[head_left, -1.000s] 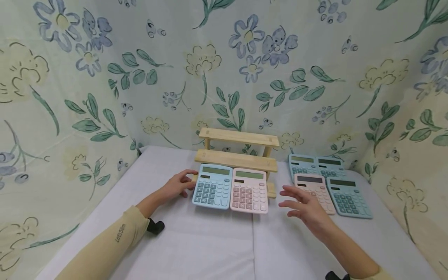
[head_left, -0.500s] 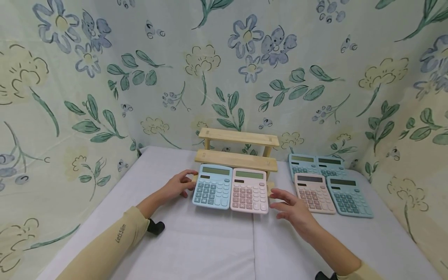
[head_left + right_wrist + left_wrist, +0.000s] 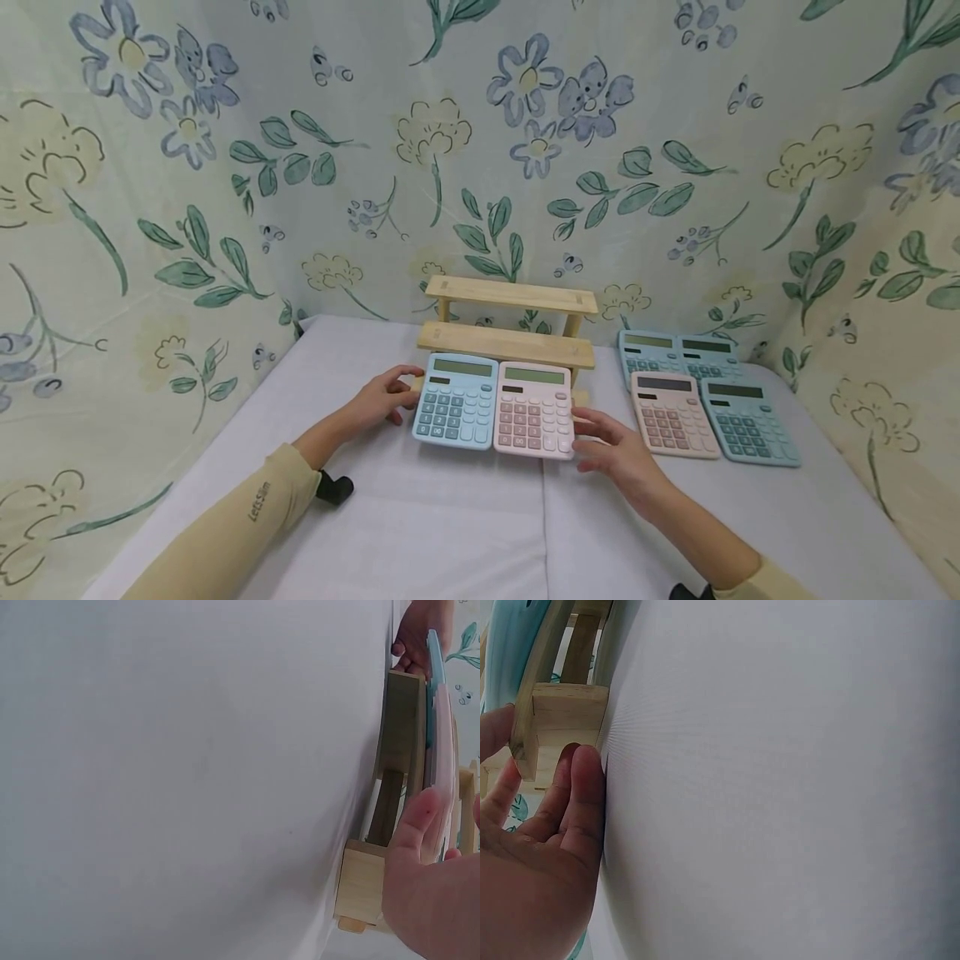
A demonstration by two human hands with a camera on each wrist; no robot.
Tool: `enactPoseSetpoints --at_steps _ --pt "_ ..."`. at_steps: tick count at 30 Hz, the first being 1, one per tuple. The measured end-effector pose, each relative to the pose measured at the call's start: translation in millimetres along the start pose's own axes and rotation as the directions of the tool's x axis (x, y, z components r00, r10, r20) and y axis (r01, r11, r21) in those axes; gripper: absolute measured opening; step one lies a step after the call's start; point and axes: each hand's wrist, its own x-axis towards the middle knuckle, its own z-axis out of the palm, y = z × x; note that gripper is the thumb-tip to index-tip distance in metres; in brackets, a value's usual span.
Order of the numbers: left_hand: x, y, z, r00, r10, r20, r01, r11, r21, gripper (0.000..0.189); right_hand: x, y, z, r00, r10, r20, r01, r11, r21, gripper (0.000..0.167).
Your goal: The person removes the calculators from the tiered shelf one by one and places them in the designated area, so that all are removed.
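Note:
A light blue calculator [image 3: 454,402] and a pink calculator [image 3: 533,410] lean side by side on the lowest step of a wooden step rack [image 3: 506,342]. At the rack's left end is my left hand [image 3: 381,398]. In the left wrist view its thumb and a finger pinch the end of the wooden step [image 3: 525,750] beside the blue calculator, while the other fingers [image 3: 585,795] lie low near the cloth. My right hand [image 3: 618,454] touches the pink calculator's right edge, fingers extended. In the right wrist view a fingertip [image 3: 421,806] presses that calculator's lower edge.
To the right lie a second pink calculator [image 3: 675,417] and several blue calculators [image 3: 750,423] on the white cloth [image 3: 450,525]. The rack's two upper steps [image 3: 510,294] rise behind the leaning pair. A floral curtain [image 3: 375,167] surrounds the table.
My right hand has moved left from beside the second pink calculator to the right edge of the leaning pink one. The left hand and both leaning calculators have stayed put.

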Motion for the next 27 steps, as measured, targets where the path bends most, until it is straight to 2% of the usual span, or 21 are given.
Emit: enactPoseSetpoints --at_steps 14,27 --pt "1.8 -2.3 0.2 1.0 0.003 -0.003 -0.003 1.0 0.012 0.05 7.4 5.5 8.7 0.999 -0.001 0.044 0.0 1.0 0.013 0.061" --pt "2.8 -3.7 0.7 1.0 -0.001 -0.005 0.001 1.0 0.007 0.051 7.0 4.4 11.1 1.0 0.005 0.026 -0.005 1.0 0.019 0.06"
